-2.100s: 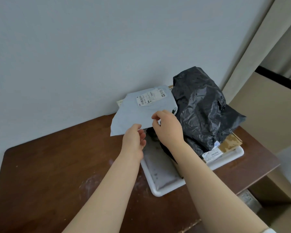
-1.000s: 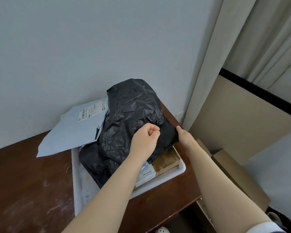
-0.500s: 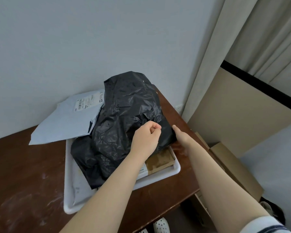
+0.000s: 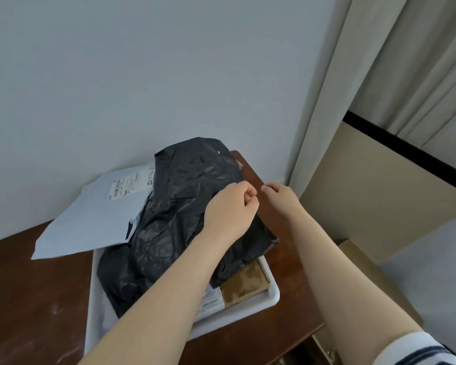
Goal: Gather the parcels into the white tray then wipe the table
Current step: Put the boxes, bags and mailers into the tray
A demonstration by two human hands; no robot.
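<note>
On the desk (image 4: 24, 299), a grey parcel (image 4: 90, 222) leaned over the far-left rim of the white tray (image 4: 248, 310). A black parcel (image 4: 169, 219) filled the tray, atop a brown box (image 4: 244, 285). The left hand (image 4: 231, 212) lay curled at its right edge, the right hand (image 4: 281, 200) curled just beside; whether either gripped anything could not be told.

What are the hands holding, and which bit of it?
The left hand seems to pinch the black parcel at its right edge. Whether the right hand beside it holds anything cannot be told.
</note>
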